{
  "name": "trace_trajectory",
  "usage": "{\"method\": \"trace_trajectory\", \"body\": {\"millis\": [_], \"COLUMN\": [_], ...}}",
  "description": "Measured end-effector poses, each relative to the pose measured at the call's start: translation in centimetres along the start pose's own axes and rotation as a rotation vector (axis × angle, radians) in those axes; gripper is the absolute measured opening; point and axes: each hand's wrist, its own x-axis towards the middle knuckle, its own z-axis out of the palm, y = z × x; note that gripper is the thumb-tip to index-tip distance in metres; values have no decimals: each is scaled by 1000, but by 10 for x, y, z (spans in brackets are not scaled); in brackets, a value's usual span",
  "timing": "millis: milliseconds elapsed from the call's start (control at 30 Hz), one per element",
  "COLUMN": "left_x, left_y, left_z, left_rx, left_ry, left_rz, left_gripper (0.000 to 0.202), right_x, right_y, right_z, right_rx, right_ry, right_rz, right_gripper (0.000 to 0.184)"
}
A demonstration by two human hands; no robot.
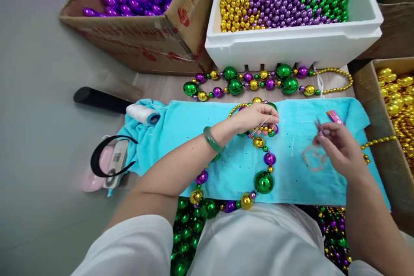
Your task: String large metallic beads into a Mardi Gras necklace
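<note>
My left hand (263,117), a green bangle on its wrist, is closed in a pinch on white thread (261,125) at the upper end of a bead necklace (269,159). The necklace has green, gold and purple beads of mixed sizes and loops down over the turquoise towel (291,185) to its front edge. My right hand (341,146) is closed around what look like small scissors (319,127), their blades pointing up and away. Below them is a blurred pale loop (313,157) that I cannot make out. Loose thread ends lie between the hands.
A second bead necklace (235,87) lies behind the towel. A white foam box (291,43) and cardboard boxes (129,43) of beads stand behind it; another box (371,99) is at right. A thread spool (142,113), black headband (93,159) and pink packet (334,116) are nearby.
</note>
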Motion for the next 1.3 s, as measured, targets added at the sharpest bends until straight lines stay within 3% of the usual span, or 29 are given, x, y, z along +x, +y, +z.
{"method": "trace_trajectory", "body": {"millis": [133,300,500,667,867,1300], "left_x": [-2,-7,-4,1,1,-2], "left_y": [7,12,11,11,14,18], "left_z": [-1,-3,-4,-5,-5,-4], "left_rx": [22,64,124,113,134,222], "left_ry": [36,53,55,77,92,118], "left_rz": [33,66,49,40,44,66], "left_gripper": [8,7,8,8,8,8], "right_x": [-4,6,17,20,16,25], "right_y": [-27,-25,-16,-13,-16,-29], "right_z": [38,68,61,58,69,79], "right_rx": [274,333,23,-297,64,250], "right_ry": [-230,-233,-158,16,-160,-117], "right_rz": [148,226,-13,-87,-18,119], "right_gripper": [33,40,34,33,34,31]}}
